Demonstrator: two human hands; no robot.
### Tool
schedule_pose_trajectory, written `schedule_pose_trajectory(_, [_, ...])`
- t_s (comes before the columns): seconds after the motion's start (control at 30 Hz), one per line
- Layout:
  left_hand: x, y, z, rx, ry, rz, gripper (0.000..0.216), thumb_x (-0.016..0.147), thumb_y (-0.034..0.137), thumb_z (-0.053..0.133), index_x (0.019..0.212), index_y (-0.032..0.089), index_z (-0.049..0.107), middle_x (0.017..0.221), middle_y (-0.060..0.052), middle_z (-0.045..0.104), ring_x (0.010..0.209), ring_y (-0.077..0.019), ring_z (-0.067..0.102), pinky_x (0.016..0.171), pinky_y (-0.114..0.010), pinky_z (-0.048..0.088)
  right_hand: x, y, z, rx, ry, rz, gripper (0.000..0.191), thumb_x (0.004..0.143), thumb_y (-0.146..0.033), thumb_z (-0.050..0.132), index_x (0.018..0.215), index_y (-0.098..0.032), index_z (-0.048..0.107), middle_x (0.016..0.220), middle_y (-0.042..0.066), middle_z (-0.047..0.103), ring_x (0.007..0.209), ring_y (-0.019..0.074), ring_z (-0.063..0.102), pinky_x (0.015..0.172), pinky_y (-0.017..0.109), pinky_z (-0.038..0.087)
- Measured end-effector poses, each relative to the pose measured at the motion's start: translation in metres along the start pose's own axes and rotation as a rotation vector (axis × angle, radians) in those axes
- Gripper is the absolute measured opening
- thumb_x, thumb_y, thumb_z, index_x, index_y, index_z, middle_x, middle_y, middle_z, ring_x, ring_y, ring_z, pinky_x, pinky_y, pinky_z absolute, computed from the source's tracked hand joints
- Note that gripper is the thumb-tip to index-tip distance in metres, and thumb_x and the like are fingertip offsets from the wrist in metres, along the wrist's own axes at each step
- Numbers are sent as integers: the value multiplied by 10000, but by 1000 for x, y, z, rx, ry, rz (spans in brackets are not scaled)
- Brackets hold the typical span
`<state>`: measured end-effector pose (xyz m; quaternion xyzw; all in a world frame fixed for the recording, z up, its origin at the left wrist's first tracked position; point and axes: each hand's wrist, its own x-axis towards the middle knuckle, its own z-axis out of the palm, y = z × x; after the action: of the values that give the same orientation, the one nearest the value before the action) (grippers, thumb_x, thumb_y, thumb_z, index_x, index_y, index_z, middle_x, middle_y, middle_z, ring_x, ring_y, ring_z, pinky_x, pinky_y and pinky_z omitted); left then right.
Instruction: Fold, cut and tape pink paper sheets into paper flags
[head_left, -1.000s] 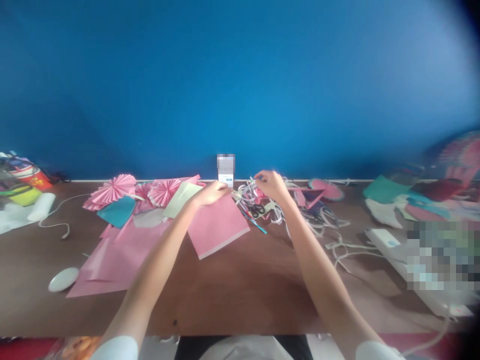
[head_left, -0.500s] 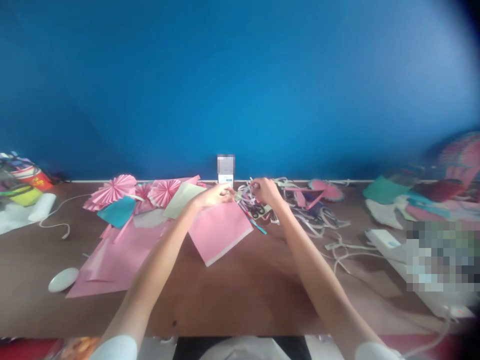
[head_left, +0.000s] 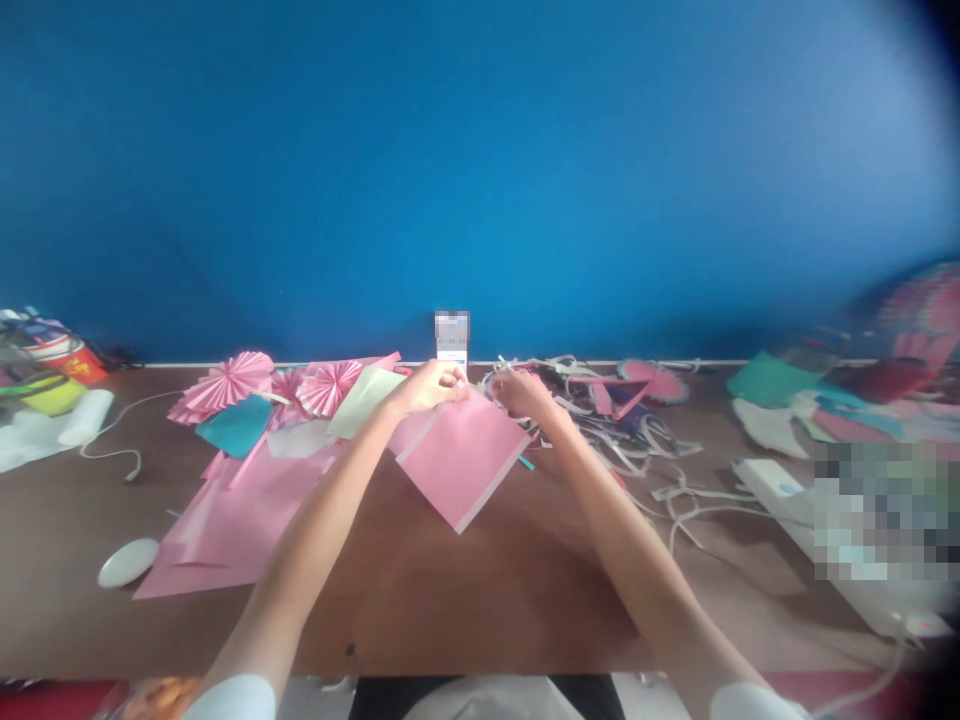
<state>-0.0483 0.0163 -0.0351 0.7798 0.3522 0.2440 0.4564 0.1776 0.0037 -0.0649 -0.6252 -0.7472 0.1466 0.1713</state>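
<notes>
A brown table (head_left: 480, 600) is standing against a blue wall. Left hand (head_left: 429, 386) and right hand (head_left: 521, 392) are pinching the far edge of a pink sheet (head_left: 465, 460), which is hanging toward the person. The fingertips are blurring together. Paper strips (head_left: 637, 430) are tangling right of the grip, and pink fans (head_left: 232, 378) are lying to its left. A pixelated block is hiding things far right.

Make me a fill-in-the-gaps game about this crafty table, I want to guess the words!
1. The left hand and the right hand hold a ____ sheet of paper.
2. The wall behind the table is ____.
3. The folded paper fans lie to the ____ of the hands.
Missing words: pink, blue, left.
</notes>
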Motion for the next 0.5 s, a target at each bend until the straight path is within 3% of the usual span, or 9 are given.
schedule_pose_trajectory(0.1, [-1,4,0,2,31,6,392,757,481,740,899,139,612,850,-78,709,816,-210,669,722,-294,460,-9,-13,-23,117,-7,-38,422,959,-421,364,858,-170,687,776,69,698,651,153,613,594,246,423])
schedule_pose_trajectory(0.2, [-3,9,1,-23,46,11,452,737,482,764,1007,146,629,780,-39,674,723,-186,642,648,-273,438,-17,-24,-38,498,-116,-201,443,906,-542,461,834,-153,661,737,42,654,586,115,536,520,227,372])
schedule_pose_trajectory(0.33, [-3,14,4,-14,77,22,519,750,482,758,1139,169,614,741,-10,638,703,-173,623,641,-268,435,-21,-31,-40,572,-111,-236,291,791,-415,623,839,-132,671,735,27,631,612,107,501,547,234,372])
schedule_pose_trajectory(0.5, [-3,12,2,-54,27,-8,652,760,459,755,1311,190,530,1012,-96,693,921,-236,665,761,-326,500,-16,-22,-39,626,-37,-188,232,755,-356,610,827,-139,654,720,26,633,599,110,495,548,242,367])
